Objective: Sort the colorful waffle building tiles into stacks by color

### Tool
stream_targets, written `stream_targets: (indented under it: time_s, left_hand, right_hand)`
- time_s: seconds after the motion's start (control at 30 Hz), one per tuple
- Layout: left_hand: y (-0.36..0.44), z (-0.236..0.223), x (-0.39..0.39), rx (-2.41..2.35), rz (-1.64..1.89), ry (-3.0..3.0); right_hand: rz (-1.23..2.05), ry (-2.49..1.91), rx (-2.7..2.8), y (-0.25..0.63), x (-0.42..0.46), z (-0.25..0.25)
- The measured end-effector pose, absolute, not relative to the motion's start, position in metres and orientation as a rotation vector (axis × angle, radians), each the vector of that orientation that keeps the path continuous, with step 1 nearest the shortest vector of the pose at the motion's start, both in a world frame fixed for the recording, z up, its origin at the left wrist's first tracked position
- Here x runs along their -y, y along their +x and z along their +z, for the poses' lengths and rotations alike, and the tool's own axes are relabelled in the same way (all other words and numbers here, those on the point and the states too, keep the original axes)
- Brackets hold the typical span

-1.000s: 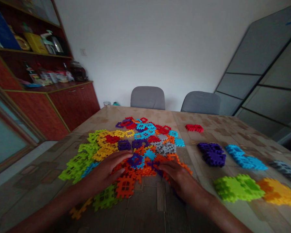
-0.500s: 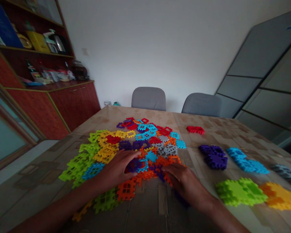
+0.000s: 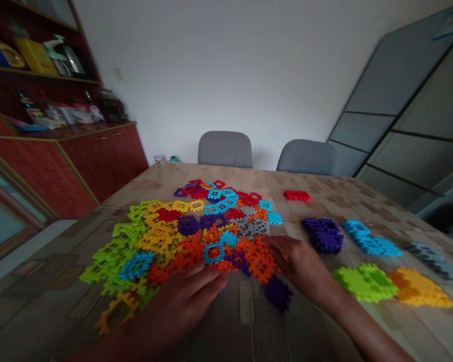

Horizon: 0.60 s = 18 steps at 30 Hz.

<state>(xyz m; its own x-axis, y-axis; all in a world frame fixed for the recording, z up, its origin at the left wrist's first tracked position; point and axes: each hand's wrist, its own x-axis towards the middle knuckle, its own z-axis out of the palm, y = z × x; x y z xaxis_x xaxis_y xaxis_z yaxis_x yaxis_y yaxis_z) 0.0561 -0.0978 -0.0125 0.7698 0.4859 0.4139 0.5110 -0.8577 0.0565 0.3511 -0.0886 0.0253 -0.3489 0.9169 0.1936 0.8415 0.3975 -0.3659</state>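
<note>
A heap of plastic interlocking building tiles (image 3: pixel 162 239), square with toothed edges, spreads over the table. My left hand (image 3: pixel 191 296) is closed at the heap's near edge; a sliver of a purple tile (image 3: pixel 223 288) shows beneath its fingertips. Just beyond those fingers lies a light-blue tile with an open middle (image 3: pixel 213 253). My right hand (image 3: pixel 292 256) has its fingers bent together against the edge of an orange tile (image 3: pixel 261 265) on the heap's right side; its thumb is mostly hidden. A solid purple tile (image 3: pixel 278 293) rests on the table below the right hand.
Sorted stacks lie to the right: red (image 3: pixel 297 195), purple (image 3: pixel 323 235), light blue (image 3: pixel 372 238), lime green (image 3: pixel 365 282), yellow-orange (image 3: pixel 421 287) and grey (image 3: pixel 434 259). Two grey chairs (image 3: pixel 225 149) stand behind the table (image 3: pixel 324 201). A wooden cabinet (image 3: pixel 101 161) is at left.
My left hand has drawn back toward me, from over the middle of the heap to its near edge, and closed. Orange tiles it covered now show. The view has shifted slightly right.
</note>
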Motion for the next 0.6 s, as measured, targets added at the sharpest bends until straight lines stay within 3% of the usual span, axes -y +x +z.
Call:
stream_targets:
  time_s: [0.2, 0.37, 0.6]
  left_hand:
    - [0.074, -0.009, 0.129, 0.995, -0.236, -3.267]
    - [0.055, 0.001, 0.117, 1.333, -0.149, -3.331]
    - [0.053, -0.007, 0.113, 1.015, -0.134, -3.356]
  right_hand:
    - [0.423, -1.947, 2.508, 0.338, 0.109, 0.041]
    - [0.569, -2.079, 2.567, 0.323, 0.12, 0.04]
    - [0.553, -1.894, 2.626, 0.325, 0.121, 0.026]
